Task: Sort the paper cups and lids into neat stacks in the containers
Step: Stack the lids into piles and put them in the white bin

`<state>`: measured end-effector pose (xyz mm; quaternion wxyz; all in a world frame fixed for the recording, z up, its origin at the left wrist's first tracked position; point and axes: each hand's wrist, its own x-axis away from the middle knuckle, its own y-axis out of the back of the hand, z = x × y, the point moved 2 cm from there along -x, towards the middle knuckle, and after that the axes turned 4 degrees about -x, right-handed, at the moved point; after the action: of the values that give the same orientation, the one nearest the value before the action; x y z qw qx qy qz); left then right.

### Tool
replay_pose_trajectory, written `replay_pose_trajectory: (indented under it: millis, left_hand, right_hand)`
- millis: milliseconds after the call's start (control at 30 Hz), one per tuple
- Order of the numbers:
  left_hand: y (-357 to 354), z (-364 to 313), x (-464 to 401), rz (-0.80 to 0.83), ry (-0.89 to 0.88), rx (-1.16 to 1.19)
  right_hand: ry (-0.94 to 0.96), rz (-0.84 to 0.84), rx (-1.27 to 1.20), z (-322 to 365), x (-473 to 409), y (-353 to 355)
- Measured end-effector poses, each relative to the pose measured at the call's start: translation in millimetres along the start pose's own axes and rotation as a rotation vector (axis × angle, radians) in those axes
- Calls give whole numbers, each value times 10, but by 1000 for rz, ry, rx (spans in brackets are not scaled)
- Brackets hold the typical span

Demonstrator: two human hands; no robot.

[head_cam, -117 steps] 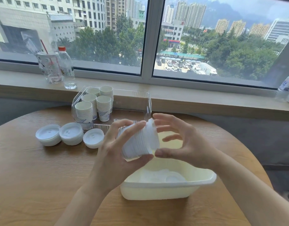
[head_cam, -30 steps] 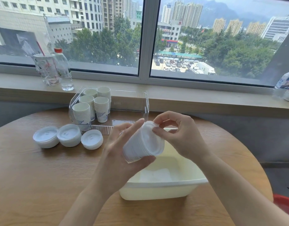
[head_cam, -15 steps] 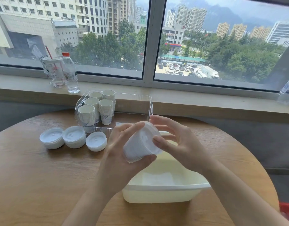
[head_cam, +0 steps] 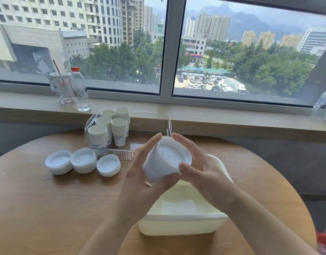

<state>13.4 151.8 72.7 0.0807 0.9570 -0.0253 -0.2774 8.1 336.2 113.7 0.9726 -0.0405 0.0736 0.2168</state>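
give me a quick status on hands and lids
Left hand and right hand both grip lid stack above cream tub. Three lid stacks on table. Nothing in the way.

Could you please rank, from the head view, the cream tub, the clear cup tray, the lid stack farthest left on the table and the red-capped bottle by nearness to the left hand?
From the left hand:
1. Cream tub, directly below and to the right.
2. Clear cup tray, just behind, toward the window.
3. Leftmost lid stack, out to the left on the table.
4. Red-capped bottle, far back-left on the sill.
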Motion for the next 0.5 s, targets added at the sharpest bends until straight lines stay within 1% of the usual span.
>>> replay_pose_trajectory:
  millis: [67, 200, 333, 500]
  left_hand:
    - [-43, -14, -25, -10, 2, 38]
    - [-76, -16, -53, 50, -1, 94]
    - [-59, 9, -61, 129, -17, 41]
    - [90, 23, -71, 132, -72, -170]
  right_hand:
    - [-20, 14, -122, -7, -6, -14]
    - [-17, 10, -168, 1, 0, 25]
    - [31, -50, -71, -3, -5, 95]
    - [37, -113, 84, -22, -42, 250]
